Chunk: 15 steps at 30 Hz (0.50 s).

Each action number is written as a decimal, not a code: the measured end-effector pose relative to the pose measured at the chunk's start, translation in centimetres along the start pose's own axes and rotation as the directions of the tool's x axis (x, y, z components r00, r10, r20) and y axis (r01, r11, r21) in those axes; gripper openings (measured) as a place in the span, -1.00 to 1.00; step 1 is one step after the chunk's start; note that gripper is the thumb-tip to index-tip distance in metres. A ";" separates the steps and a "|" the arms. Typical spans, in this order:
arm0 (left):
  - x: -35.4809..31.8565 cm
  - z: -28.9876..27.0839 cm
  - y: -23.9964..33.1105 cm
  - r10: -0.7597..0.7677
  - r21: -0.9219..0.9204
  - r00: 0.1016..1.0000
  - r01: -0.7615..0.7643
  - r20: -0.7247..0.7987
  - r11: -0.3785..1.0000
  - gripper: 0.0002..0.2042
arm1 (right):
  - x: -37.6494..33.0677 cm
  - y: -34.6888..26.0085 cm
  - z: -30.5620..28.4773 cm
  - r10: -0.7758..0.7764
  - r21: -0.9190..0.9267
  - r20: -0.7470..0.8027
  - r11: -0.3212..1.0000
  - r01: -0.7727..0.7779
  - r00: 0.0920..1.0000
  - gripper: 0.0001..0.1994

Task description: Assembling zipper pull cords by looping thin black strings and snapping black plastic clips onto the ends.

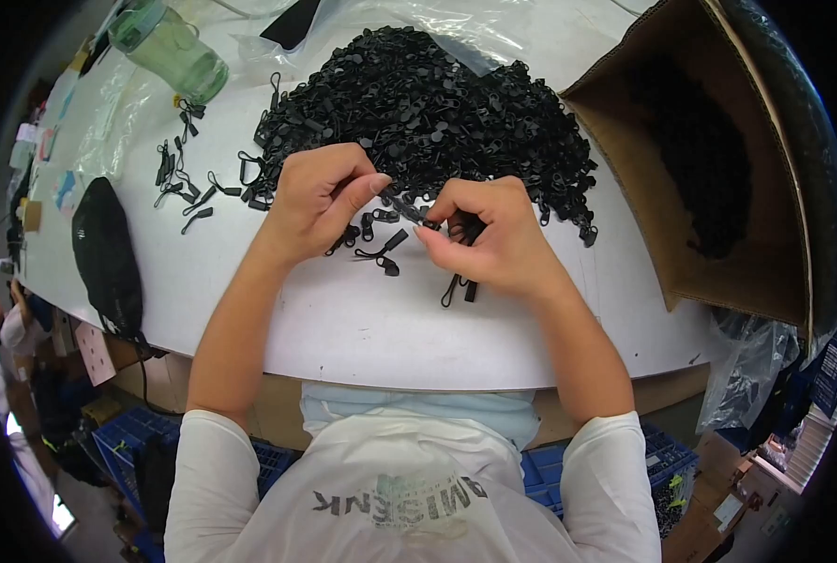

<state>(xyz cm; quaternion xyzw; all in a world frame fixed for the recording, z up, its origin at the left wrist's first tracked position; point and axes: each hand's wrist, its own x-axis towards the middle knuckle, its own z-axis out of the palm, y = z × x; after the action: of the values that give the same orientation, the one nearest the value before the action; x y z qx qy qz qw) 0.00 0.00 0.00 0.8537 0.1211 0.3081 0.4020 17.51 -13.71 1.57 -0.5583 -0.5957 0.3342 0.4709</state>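
My left hand [329,202] pinches one end of a small black zipper pull [402,206] between thumb and forefinger. The other end is gripped by the thumb and forefinger of my right hand [498,235], so the piece spans the gap between both hands. More black cord pulls [459,289] hang out below my right palm; its fingers partly hide them. Just beyond my hands rises a large heap of black zipper sliders and pulls [418,103]. On the white table below my fingers lie a loose cord pull [383,248] and a few sliders [367,225].
Several cord pulls [188,192] lie scattered at the left, near a black pouch [107,253] and a green clear bottle [170,52]. At the right stands an open cardboard box [718,272] with dark pieces inside. Plastic film [475,28] lies behind the heap.
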 end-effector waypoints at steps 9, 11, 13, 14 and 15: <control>-0.3 -0.3 -0.3 -0.058 -0.173 0.994 0.073 0.091 0.982 -0.81 | 0.0 -0.5 -1.0 -0.068 -0.017 0.092 0.997 0.070 0.993 -0.83; -0.5 -0.2 -0.4 -0.117 -0.287 0.985 0.149 0.124 0.946 -0.77 | -0.1 -0.5 -0.9 -0.026 0.044 0.068 0.999 0.023 0.997 -0.86; -0.3 0.2 -0.6 -0.074 -0.230 0.995 0.088 0.071 0.969 -0.76 | -0.1 -0.5 -1.4 0.045 0.060 0.109 0.997 -0.052 0.993 -0.85; -0.2 0.4 -0.6 -0.032 -0.164 0.999 0.035 0.019 0.986 -0.75 | -0.1 -0.5 -1.7 0.114 0.079 0.155 0.989 -0.127 0.981 -0.84; -0.2 0.3 -0.4 -0.030 -0.163 0.999 0.033 0.017 0.986 -0.75 | -0.1 -0.4 -1.9 0.112 0.078 0.155 0.989 -0.125 0.982 -0.84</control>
<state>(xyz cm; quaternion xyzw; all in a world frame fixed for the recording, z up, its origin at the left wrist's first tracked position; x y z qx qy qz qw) 0.02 -0.01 -0.58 0.8181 0.1061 0.3044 0.4762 19.13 -14.14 2.52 -0.5450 -0.5801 0.4284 0.4278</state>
